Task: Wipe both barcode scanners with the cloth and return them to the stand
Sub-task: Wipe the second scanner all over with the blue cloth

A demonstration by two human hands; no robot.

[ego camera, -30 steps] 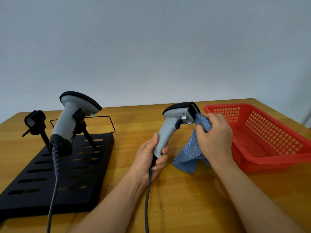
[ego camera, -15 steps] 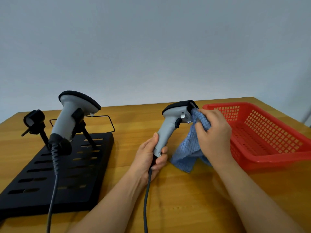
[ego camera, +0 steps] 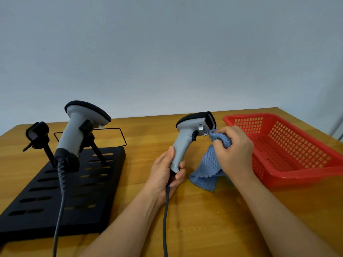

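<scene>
no brand, label or writing can be read on anything here.

your left hand (ego camera: 165,175) is wrapped closed around the lower grip of the grey plastic pistol-shaped barcode scanner with the black rubber head (ego camera: 187,138), holding it upright above the middle of the wooden table (ego camera: 204,219). its dark window faces right, toward the basket. a smooth dark round cable (ego camera: 165,219) drops from its base past your wrist toward the table's near edge.

your right hand (ego camera: 233,151) is closed on a bunched fold of the blue waffle-weave cloth (ego camera: 206,175). the bunched tip sits just under the scanner's head, right beside the trigger; whether it touches the plastic cannot be told. the loose end of the cloth hangs down to the tabletop between your 2 forearms.

the second grey plastic barcode scanner with a black oval cap (ego camera: 78,130) sits tilted in a black cradle on the flat black slotted stand (ego camera: 89,201), which lies at the table's left edge. its coiled ribbed cable (ego camera: 61,175) straightens into a smooth cord running to the near edge. a second black cradle (ego camera: 38,135) stands at the stand's far left corner, with nothing in it. a thin black wire rectangle (ego camera: 121,136) lies flat just behind the stand.

the red plastic lattice basket (ego camera: 289,175), rectangular with rounded rims, sits at the table's right edge.
</scene>
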